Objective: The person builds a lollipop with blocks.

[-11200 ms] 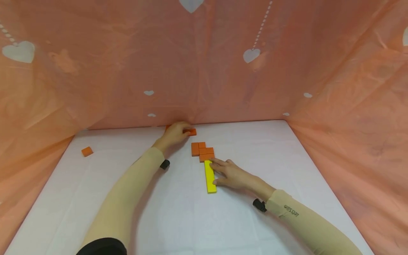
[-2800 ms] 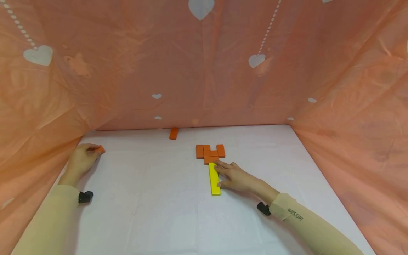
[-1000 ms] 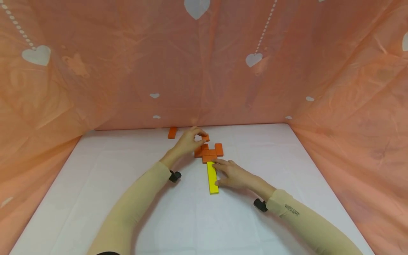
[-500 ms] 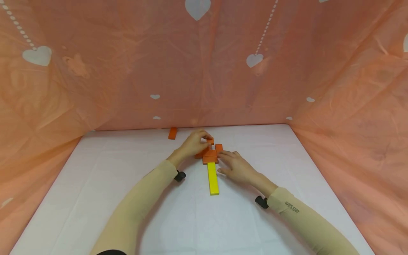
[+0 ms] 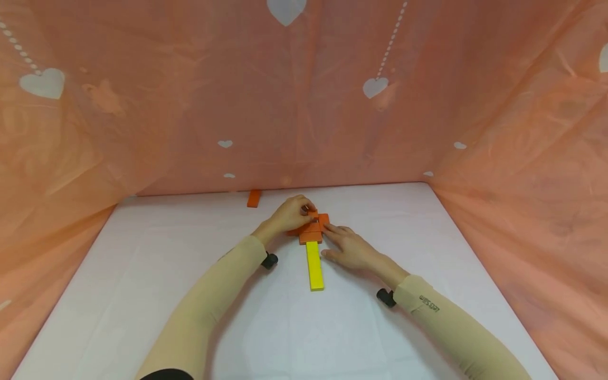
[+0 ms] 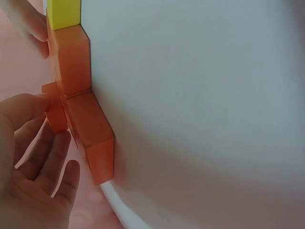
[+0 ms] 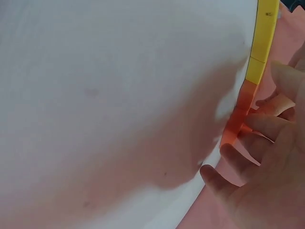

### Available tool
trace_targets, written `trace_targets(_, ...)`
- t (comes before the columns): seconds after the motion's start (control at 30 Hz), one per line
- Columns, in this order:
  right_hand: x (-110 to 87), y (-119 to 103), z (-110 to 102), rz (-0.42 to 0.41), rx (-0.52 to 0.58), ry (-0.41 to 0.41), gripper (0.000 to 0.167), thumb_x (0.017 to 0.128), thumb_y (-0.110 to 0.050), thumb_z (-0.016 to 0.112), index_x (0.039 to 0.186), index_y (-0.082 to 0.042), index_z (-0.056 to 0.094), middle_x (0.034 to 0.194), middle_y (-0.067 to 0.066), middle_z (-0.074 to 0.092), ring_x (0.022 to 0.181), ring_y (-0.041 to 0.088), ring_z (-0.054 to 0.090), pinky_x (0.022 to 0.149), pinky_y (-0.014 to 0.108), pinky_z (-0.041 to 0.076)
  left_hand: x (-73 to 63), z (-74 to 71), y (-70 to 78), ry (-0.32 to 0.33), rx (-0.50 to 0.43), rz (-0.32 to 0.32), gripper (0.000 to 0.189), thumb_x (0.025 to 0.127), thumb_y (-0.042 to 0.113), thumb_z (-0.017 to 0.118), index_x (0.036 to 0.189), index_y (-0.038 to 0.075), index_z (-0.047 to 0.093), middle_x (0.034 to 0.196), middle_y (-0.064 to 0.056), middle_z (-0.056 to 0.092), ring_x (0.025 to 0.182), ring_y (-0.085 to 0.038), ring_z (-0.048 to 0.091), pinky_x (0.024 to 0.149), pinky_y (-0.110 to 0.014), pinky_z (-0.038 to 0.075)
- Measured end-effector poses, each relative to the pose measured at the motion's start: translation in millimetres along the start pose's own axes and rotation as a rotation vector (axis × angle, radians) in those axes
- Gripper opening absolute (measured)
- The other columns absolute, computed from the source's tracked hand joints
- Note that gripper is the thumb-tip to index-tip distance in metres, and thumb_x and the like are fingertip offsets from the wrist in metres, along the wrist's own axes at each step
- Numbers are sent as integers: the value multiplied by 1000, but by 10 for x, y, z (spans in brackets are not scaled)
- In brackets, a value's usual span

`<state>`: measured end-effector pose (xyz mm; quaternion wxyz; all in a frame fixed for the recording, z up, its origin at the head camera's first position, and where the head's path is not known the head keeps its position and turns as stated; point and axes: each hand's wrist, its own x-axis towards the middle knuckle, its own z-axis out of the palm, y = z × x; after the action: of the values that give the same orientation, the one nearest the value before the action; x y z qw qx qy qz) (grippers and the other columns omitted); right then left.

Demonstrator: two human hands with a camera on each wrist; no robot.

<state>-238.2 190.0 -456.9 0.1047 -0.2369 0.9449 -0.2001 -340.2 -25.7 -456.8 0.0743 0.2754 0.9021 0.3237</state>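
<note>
In the head view a group of flat orange blocks (image 5: 310, 238) lies at the far end of a long yellow block (image 5: 315, 266). My left hand (image 5: 287, 214) pinches a small orange block (image 6: 56, 114) between thumb and fingers, at the gap in the group's far side; the left wrist view shows it sitting a little above its neighbours. My left hand hides part of the group's left side. My right hand (image 5: 351, 248) has its fingers extended, with fingertips touching the upright orange block (image 5: 324, 220) on the right of the gap.
One loose orange block (image 5: 254, 199) lies by the back edge of the white table (image 5: 190, 295), left of the group. A pink curtain with hearts (image 5: 304, 116) hangs behind and at both sides.
The left hand placed an orange block on the group's right, took the small one from far left and brought it to the gap. The right hand slid from the yellow block to that orange block.
</note>
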Motion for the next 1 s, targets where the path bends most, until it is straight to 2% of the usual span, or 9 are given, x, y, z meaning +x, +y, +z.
trace_targets(0.4,-5,-11,-27,0,3,-13,69,104,-38,63,159,-4,40,169,13,28,151,42,33,122,58,30,39,2,6,-22,17,7,23,99,14,72,120,5,73,121,-10,66,110,-26,65,100,-37,55)
trace_targets(0.77,-13,-33,-32,16,19,-25,70,103,-39,63,159,-5,39,170,12,28,152,41,32,122,57,30,13,49,-43,-61,-15,-33,21,101,18,69,119,8,74,121,-8,66,109,-24,62,101,-38,53)
trace_targets(1.0,-23,-39,-37,15,19,-21,70,104,-39,63,159,-5,40,170,12,28,152,42,32,122,58,29,10,53,-56,-67,-32,-53,22,105,13,61,123,7,72,126,-10,66,114,-25,61,106,-39,51)
